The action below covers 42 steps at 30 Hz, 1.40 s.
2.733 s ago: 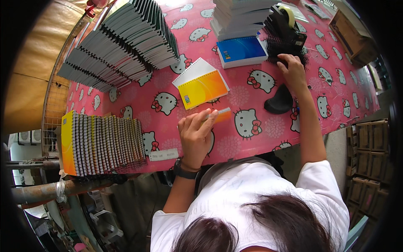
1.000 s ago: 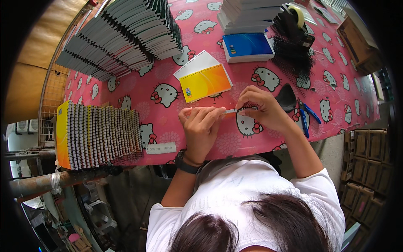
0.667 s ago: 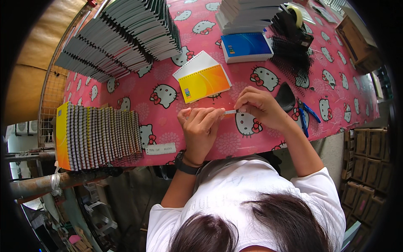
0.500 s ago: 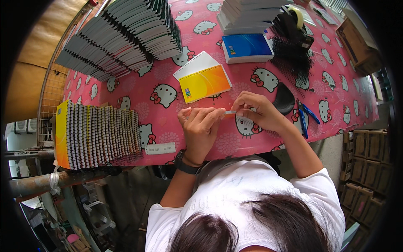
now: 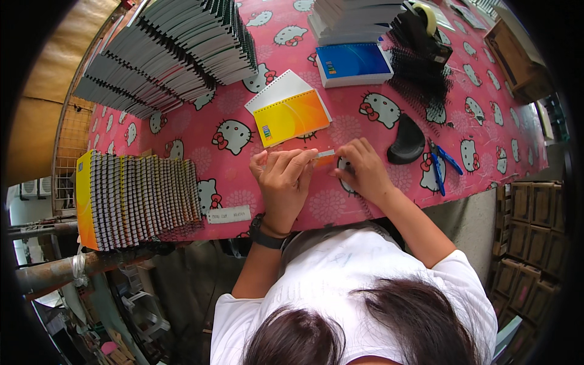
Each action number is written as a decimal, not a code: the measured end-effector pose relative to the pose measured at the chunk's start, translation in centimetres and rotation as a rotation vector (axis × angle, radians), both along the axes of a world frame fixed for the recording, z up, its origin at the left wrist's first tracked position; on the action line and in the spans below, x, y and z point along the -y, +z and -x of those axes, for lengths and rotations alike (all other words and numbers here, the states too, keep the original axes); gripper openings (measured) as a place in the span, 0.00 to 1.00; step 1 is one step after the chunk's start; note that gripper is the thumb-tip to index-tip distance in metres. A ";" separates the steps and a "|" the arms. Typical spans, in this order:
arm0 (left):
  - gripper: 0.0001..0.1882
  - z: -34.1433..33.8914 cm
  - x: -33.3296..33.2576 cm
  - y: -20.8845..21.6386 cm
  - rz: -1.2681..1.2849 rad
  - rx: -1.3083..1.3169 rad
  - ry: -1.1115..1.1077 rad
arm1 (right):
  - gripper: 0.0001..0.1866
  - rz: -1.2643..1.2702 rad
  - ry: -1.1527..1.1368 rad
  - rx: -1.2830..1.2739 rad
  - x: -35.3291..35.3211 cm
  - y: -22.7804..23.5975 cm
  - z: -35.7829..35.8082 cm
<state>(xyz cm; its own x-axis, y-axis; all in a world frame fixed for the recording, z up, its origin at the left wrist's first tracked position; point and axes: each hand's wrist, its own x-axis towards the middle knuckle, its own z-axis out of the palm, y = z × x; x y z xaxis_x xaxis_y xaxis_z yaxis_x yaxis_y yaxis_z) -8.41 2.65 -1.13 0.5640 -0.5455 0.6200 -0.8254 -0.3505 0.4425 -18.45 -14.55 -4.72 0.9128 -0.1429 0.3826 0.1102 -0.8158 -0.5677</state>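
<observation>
A pink cartoon-cat cloth covers the surface [image 5: 389,121], with two fanned stacks of spiral-bound notebooks [image 5: 137,198] at its left edge. Near its front edge, the left hand [image 5: 285,182] and right hand [image 5: 360,169] each close a pinching grip on one thin, pale strip [image 5: 324,154], just below one glossy orange-yellow notebook [image 5: 292,115].

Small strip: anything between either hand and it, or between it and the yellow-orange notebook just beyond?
Nothing visible. Both hands already pinch the small strip: left hand on its left end, right hand on its right. Between it and the yellow-orange notebook lies only bare pink tablecloth. The black pad sits off to the right.
</observation>
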 end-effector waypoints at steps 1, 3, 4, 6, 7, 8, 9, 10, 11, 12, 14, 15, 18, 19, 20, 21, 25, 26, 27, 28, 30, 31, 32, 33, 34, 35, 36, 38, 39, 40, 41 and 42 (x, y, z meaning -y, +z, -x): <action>0.08 0.0 0.0 0.0 -0.004 0.004 -0.004 | 0.24 -0.042 -0.017 0.034 0.2 0.2 -0.4; 0.08 -0.2 -0.3 -0.2 -0.019 0.012 0.014 | 0.23 -0.060 -0.146 -0.036 0.0 2.3 -0.2; 0.08 -0.2 -0.3 -0.2 -0.012 0.014 0.013 | 0.23 -0.065 -0.221 -0.074 -0.1 3.0 0.3; 0.08 -0.2 -0.2 -0.1 0.001 0.019 0.008 | 0.19 -0.062 -0.165 -0.295 0.1 2.6 1.8; 0.08 -0.3 -0.1 0.0 0.003 0.015 -0.005 | 0.18 -0.058 -0.144 -0.405 0.4 2.4 2.4; 0.08 -0.4 -0.1 0.0 0.005 0.011 -0.017 | 0.16 -0.068 -0.132 -0.359 0.5 2.2 2.6; 0.08 -0.6 -0.1 0.1 0.006 0.008 -0.029 | 0.14 -0.078 -0.121 -0.314 0.6 1.9 2.8; 0.08 -0.7 -0.4 0.2 -0.008 -0.018 -0.087 | 0.12 -0.092 -0.105 -0.267 0.5 2.1 2.6; 0.08 -0.8 -0.6 0.4 -0.023 -0.045 -0.144 | 0.11 -0.266 -0.099 -0.276 0.5 2.9 2.4; 0.08 -0.8 -0.7 0.5 -0.037 -0.071 -0.201 | 0.09 -0.439 -0.091 -0.284 0.6 4.1 2.2; 0.08 -0.7 -1.0 0.8 -0.061 -0.078 -0.225 | 0.09 -0.634 -0.037 -0.267 0.4 5.7 1.8; 0.08 -0.6 -1.2 0.9 -0.072 -0.081 -0.237 | 0.10 -0.652 0.010 -0.244 0.3 6.1 1.7; 0.08 -0.5 -1.1 1.2 -0.071 -0.081 -0.239 | 0.11 -0.695 0.079 -0.205 0.4 6.0 1.6; 0.07 -0.4 -1.1 1.2 -0.063 -0.078 -0.238 | 0.11 -0.709 0.097 -0.201 0.4 5.9 1.5; 0.07 -0.3 -1.0 1.2 -0.056 -0.076 -0.236 | 0.11 -0.667 0.081 -0.206 0.5 6.1 1.4; 0.06 -0.3 -1.0 1.2 -0.049 -0.073 -0.233 | 0.11 -0.626 0.066 -0.211 0.6 6.5 1.3; 0.05 -0.2 -1.1 1.0 -0.044 -0.073 -0.217 | 0.11 -0.587 0.061 -0.187 0.3 6.3 1.1; 0.05 -0.2 -1.1 1.0 -0.043 -0.074 -0.216 | 0.12 -0.569 0.057 -0.146 0.2 6.1 1.0; 0.05 -0.2 -1.1 1.0 -0.041 -0.075 -0.216 | 0.12 -0.552 0.053 -0.106 0.1 5.8 1.0; 0.05 -0.2 -1.1 1.0 -0.042 -0.075 -0.219 | 0.12 -0.535 0.049 -0.065 0.0 5.5 0.9; 0.05 -0.2 -1.0 1.1 -0.045 -0.076 -0.226 | 0.12 -0.355 0.060 0.002 0.1 5.2 0.9; 0.05 -0.2 -1.0 1.1 -0.044 -0.079 -0.229 | 0.13 -0.265 0.068 0.034 0.1 5.1 0.8; 0.06 -0.2 -1.0 1.2 -0.044 -0.083 -0.232 | 0.12 -0.256 0.082 0.039 0.2 5.1 0.7; 0.06 -0.2 -1.0 1.2 -0.043 -0.087 -0.236 | 0.12 -0.247 0.095 0.044 0.4 5.1 0.7; 0.06 -0.3 -0.9 1.2 -0.040 -0.085 -0.234 | 0.12 -0.239 0.113 0.048 0.4 5.1 0.6; 0.07 -0.3 -0.9 1.2 -0.036 -0.083 -0.232 | 0.11 -0.290 0.126 0.018 0.5 5.2 0.7; 0.07 -0.3 -0.9 1.2 -0.032 -0.081 -0.231 | 0.10 -0.341 0.138 -0.011 0.6 5.3 0.8; 0.07 -0.3 -0.9 1.0 -0.032 -0.076 -0.222 | 0.09 -0.403 0.176 -0.086 0.8 5.8 0.9; 0.07 -0.3 -0.9 0.9 -0.032 -0.074 -0.218 | 0.08 -0.415 0.201 -0.132 0.9 6.1 0.9; 0.07 -0.3 -0.9 0.9 -0.041 -0.072 -0.215 | 0.07 -0.427 0.223 -0.177 1.1 6.3 1.0; 0.07 -0.3 -1.0 0.8 -0.050 -0.070 -0.212 | 0.07 -0.410 0.225 -0.192 1.1 6.5 1.0; 0.08 -0.2 -1.0 0.8 -0.059 -0.068 -0.208 | 0.07 -0.393 0.227 -0.207 1.1 6.7 1.0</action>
<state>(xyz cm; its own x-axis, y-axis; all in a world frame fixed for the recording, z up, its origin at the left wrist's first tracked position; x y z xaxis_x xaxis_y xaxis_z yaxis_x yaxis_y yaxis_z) -8.20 3.67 -0.29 0.4749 -0.6887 0.5479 -0.8515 -0.2024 0.4837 -19.41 -15.67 2.02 0.9887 -0.0289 0.1472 0.1127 -0.5043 -0.8561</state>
